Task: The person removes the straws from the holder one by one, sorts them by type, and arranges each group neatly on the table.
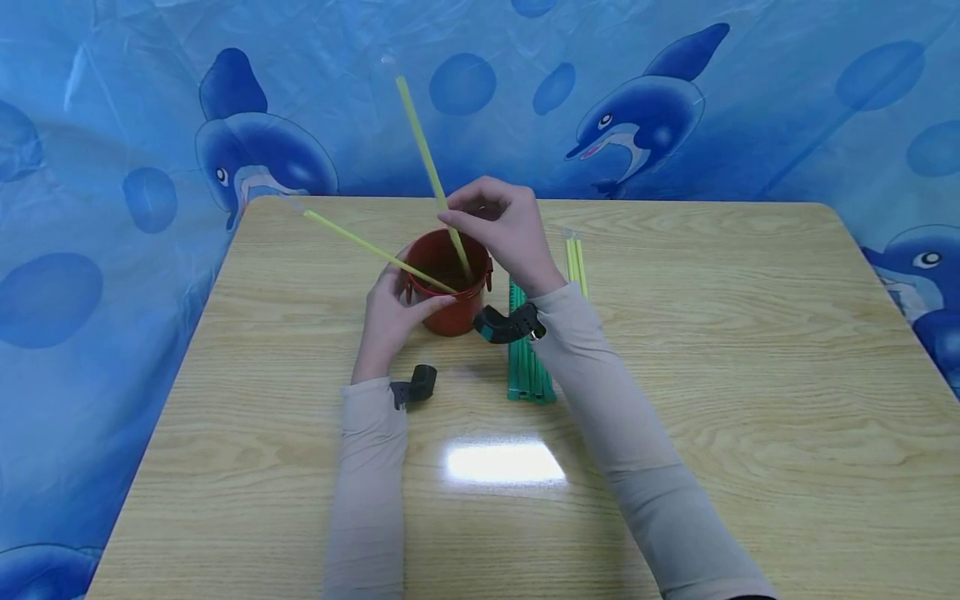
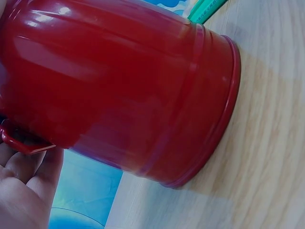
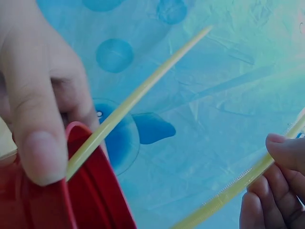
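A red bucket (image 1: pixel 452 321) with small side handles stands upright on the table. My left hand (image 1: pixel 385 323) grips its left side, thumb at the near rim and fingers round the far side; in the left wrist view fingers (image 2: pixel 40 176) lie behind a red handle (image 2: pixel 24 143). Above the bucket my right hand (image 1: pixel 510 229) pinches a long yellow stick (image 1: pixel 422 142) with a clear tip, its lower end inside the bucket. A second yellow stick (image 1: pixel 348 237) leans over the left rim, close to the left thumb (image 3: pixel 40 157) in the right wrist view.
Right of the bucket lies a bundle of green strips (image 1: pixel 528 379) with ruler-like marks, partly under the right wrist. Several more yellow sticks (image 1: pixel 576 262) lie beyond the right forearm. A blue dolphin-print sheet (image 1: pixel 465 150) hangs behind the wooden table (image 1: pixel 750 375).
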### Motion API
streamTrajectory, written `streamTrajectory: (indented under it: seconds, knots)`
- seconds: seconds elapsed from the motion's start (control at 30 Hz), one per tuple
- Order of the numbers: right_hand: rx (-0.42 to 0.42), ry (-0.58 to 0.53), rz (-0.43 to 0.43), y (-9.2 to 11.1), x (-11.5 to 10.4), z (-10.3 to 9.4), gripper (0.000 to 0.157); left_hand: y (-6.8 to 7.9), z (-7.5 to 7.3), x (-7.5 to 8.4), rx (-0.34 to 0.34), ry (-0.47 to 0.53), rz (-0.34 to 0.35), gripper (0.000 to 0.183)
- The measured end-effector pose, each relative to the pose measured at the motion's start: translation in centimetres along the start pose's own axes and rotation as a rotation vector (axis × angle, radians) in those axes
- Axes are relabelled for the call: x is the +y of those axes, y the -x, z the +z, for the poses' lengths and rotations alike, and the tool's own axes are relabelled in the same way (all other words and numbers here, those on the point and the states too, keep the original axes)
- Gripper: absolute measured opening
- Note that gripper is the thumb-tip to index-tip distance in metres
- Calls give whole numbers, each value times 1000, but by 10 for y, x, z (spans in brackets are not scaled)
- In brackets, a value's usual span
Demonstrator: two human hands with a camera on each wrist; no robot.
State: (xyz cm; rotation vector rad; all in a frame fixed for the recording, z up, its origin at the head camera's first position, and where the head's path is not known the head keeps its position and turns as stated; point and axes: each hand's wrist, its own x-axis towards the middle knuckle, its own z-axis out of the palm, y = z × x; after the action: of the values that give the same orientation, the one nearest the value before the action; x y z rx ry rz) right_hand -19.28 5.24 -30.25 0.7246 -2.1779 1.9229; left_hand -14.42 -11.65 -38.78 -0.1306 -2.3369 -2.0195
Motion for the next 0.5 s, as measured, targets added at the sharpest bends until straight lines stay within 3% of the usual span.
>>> streamTrajectory:
  seconds: [0.5]
  knots:
    - [79, -74, -36, 8, -22, -10, 10, 0, 0, 1, -7, 21, 10, 71]
